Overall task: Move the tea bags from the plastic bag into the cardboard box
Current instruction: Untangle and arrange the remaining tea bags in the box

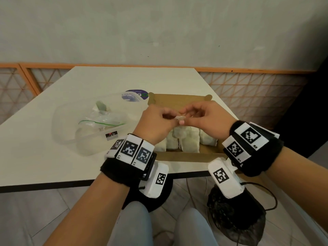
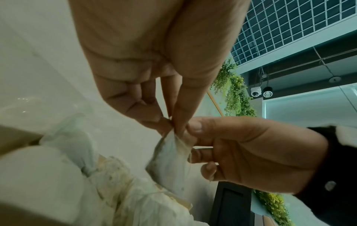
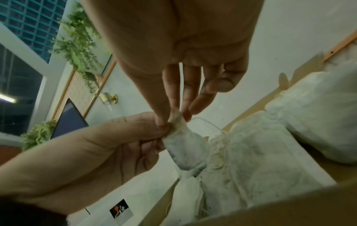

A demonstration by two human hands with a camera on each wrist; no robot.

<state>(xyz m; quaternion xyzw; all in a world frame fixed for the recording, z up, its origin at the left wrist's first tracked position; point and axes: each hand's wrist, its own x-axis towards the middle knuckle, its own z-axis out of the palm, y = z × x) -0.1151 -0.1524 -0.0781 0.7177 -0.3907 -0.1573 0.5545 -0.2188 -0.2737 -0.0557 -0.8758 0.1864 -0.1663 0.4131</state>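
Observation:
Over the open cardboard box (image 1: 179, 98), my two hands hold one white tea bag (image 1: 180, 118) by its top edge. My left hand (image 1: 171, 118) pinches it from the left and my right hand (image 1: 186, 115) from the right. In the left wrist view the tea bag (image 2: 170, 160) hangs below my left hand (image 2: 172, 124). In the right wrist view the same tea bag (image 3: 185, 146) hangs from my right hand (image 3: 173, 119), just above several tea bags (image 3: 260, 152) lying in the box. The clear plastic bag (image 1: 101, 118), with a green zip line, lies to the left.
The box and bag sit on a white table (image 1: 53, 153), whose front edge runs under my wrists. A clear plastic container (image 1: 71, 137) holds the bag. A purple label (image 1: 136, 94) lies behind it. An orange lattice rail (image 1: 248, 89) runs behind the table.

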